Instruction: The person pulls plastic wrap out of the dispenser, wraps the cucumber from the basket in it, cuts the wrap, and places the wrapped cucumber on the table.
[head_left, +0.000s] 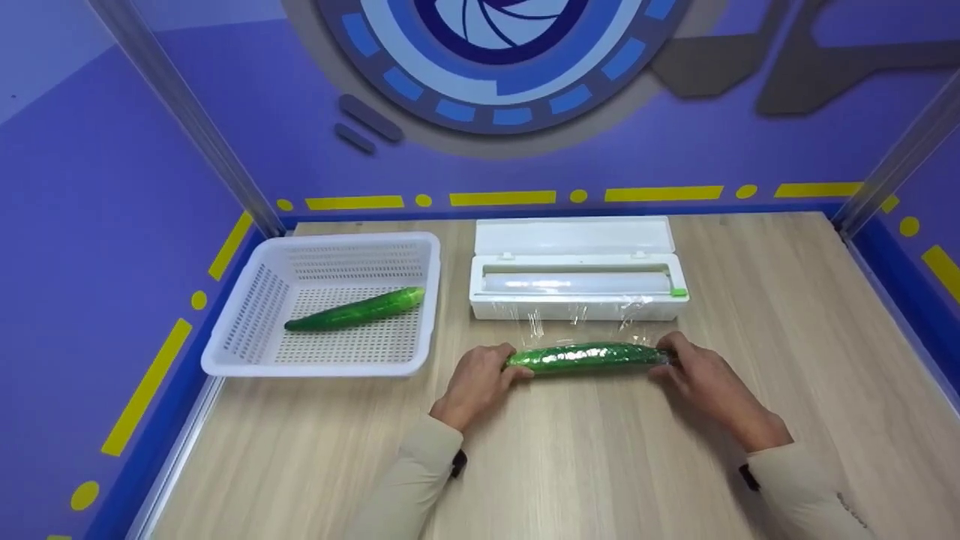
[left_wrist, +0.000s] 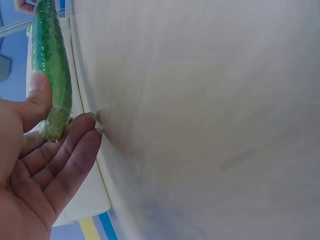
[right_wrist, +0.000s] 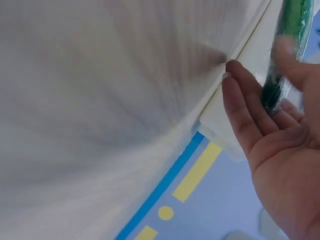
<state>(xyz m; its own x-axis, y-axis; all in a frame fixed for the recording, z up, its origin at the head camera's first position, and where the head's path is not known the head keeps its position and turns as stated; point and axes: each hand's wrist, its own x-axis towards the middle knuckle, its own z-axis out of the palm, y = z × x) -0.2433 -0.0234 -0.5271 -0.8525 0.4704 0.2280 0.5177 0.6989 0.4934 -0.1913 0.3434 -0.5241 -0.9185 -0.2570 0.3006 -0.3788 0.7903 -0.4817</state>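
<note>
A green cucumber [head_left: 589,355] covered in shiny cling film lies crosswise between the two hands, in front of the dispenser. My left hand [head_left: 481,379] holds its paler end; in the left wrist view the thumb lies along the cucumber [left_wrist: 52,75] and fingers are behind it. At the darker end, my right hand [head_left: 701,382] grips with thumb and fingers, and the right wrist view shows that cucumber tip [right_wrist: 272,92] between them. Clear cling film [head_left: 577,324] stretches from the cucumber back to the white dispenser box [head_left: 495,309], whose lid [head_left: 574,235] stands raised behind a film roll [head_left: 576,283].
To the left stands a white perforated basket [head_left: 322,369] with a second cucumber [head_left: 356,310] inside. A green slider [head_left: 679,292] sits at the dispenser's right end. Blue printed walls [head_left: 517,172] border the wooden table [head_left: 570,465] at the back and sides.
</note>
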